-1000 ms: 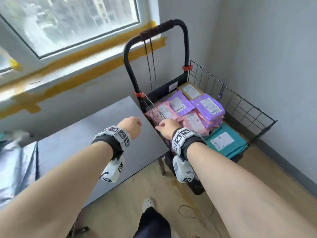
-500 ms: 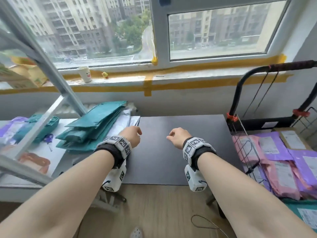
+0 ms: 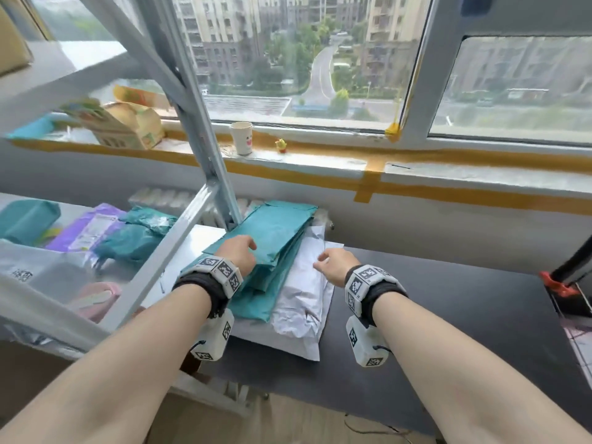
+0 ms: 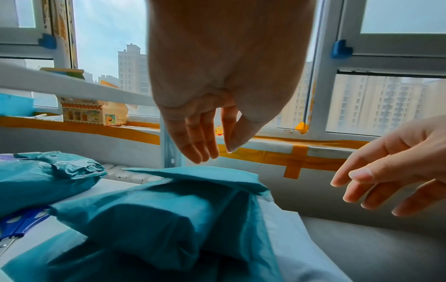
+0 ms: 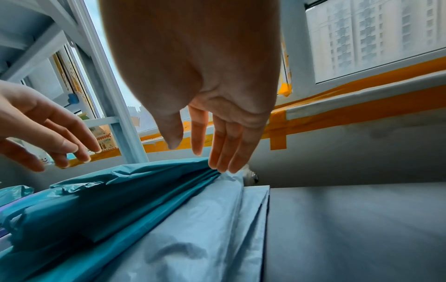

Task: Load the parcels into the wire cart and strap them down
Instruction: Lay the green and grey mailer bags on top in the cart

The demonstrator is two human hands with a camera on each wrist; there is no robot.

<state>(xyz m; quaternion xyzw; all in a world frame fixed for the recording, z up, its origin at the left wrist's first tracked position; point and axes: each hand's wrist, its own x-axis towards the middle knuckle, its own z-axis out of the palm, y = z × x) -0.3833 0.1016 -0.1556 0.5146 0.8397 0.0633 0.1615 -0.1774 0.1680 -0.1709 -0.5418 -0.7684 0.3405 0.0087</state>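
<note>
- Since half a second ago, both hands have moved from over the bare dark tabletop (image 3: 448, 315) leftward to the stack of teal plastic mailer parcels (image 3: 278, 232), and the black wire cart (image 3: 573, 283) has slid almost out of sight at the right edge.
- Head view: the left hand (image 3: 238, 256) sits over the near left part of the teal stack, fingers bent downward; whether it touches cannot be told from here. The right hand (image 3: 334, 262) hovers over the crumpled white plastic mailer (image 3: 304, 293) that lies under and beside the teal stack, holding nothing. Further teal and purple parcels (image 3: 93, 229) lie behind the grey metal shelf frame (image 3: 198, 116).
- Left wrist view: the left hand (image 4: 212, 114) hangs above the teal parcels (image 4: 169, 219) with fingers (image 4: 193, 145) straight and close together, clear of the plastic, empty. The right hand (image 4: 391, 167) enters from the right, fingers spread and relaxed. Blue-handled scissors (image 4: 17, 227), not made out from the head, lie at the left.
- Right wrist view: the right hand (image 5: 212, 118) is open, its fingertips (image 5: 222, 164) at the far edge of the teal stack (image 5: 120, 200) where that meets the white mailer (image 5: 193, 238); contact is uncertain.
</note>
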